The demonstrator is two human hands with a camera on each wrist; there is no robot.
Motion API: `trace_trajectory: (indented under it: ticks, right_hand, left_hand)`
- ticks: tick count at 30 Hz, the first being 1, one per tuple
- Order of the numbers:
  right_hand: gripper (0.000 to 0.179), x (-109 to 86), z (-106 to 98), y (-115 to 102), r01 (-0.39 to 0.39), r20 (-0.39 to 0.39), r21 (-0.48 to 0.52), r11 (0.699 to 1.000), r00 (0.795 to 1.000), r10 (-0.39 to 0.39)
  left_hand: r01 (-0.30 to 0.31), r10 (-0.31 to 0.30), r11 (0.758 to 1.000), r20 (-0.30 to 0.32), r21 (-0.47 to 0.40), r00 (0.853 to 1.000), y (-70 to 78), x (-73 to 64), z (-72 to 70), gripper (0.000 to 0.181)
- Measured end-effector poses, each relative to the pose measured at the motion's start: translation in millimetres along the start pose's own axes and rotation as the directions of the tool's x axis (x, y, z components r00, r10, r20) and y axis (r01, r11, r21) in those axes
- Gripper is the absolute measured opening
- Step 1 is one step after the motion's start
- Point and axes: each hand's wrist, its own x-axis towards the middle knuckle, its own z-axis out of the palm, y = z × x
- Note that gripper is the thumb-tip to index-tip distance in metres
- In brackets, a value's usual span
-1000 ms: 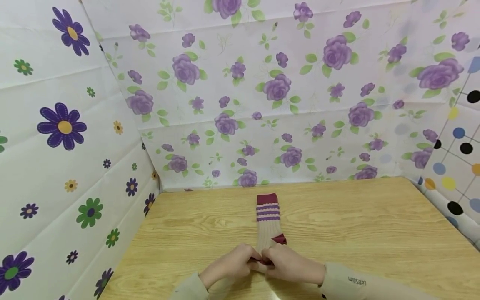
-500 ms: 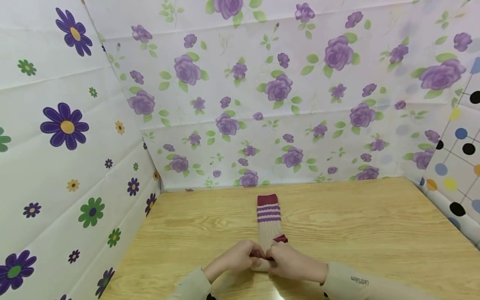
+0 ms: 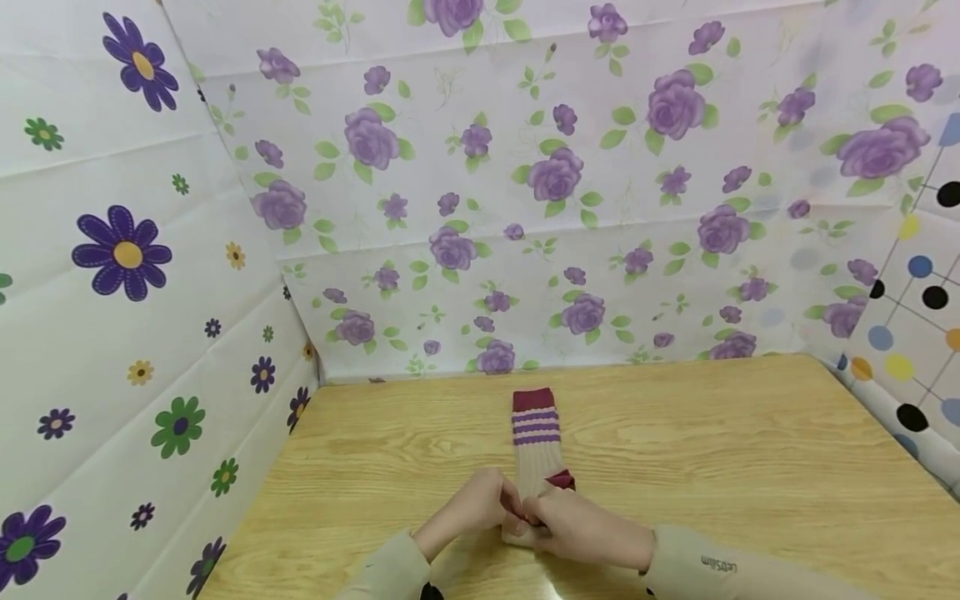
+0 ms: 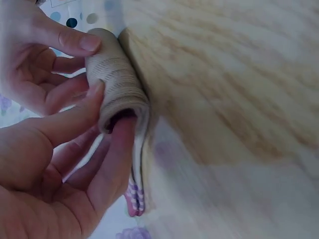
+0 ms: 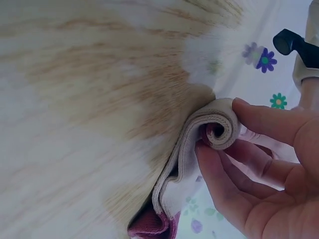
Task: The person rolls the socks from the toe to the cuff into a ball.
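"What's biggest here?"

"The flowered cloth point(image 3: 480, 208), standing well beyond the fingers. Next comes the table point(image 3: 375, 450), beneath them."

"And the sock?"

"The sock point(image 3: 535, 458) is on the table, between the fingers at its near end and stretching straight ahead of them. Its long axis runs away from them toward the cloth. There may be two stacked; the layers are hard to count."

"Which is nearer, left hand point(image 3: 482, 504) or right hand point(image 3: 581, 525)?"

"Neither; both grip the near end, rolled up. The left pinches one end of the roll point(image 4: 117, 74), thumb outside and a finger inside its mouth. The right pinches the other end between thumb and fingers."

"So the roll lies crosswise?"

"Yes, from one hand's fingers to the other's, square to the flat length ahead of them."

"Anything smaller?"

"The maroon cuff point(image 3: 532, 400), farthest from the fingers, and the heel point(image 3: 561, 479), just past the right fingers, jutting right."
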Motion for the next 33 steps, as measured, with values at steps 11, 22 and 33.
trace_trajectory:
  ticks: [11,22,33]
  right_hand:
    - [0.024,2.7,4,0,0.005,-0.041,-0.017,1.000,0.999,-0.005]
    - [0.042,5.5,-1,2,-0.009,-0.086,0.086,0.996,0.996,0.017]
    - [0.044,8.4,-3,11,-0.045,-0.034,0.246,0.968,0.998,0.055]
  left_hand:
    - [-0.032,0.043,0.984,-0.061,0.177,0.997,5.7,-1.0,4.6,0.018]
    - [-0.228,0.255,0.832,0.017,0.505,0.967,19.2,-5.1,6.0,0.019]
    - [-0.339,0.300,0.749,0.166,0.569,0.940,22.5,-6.9,4.5,0.026]
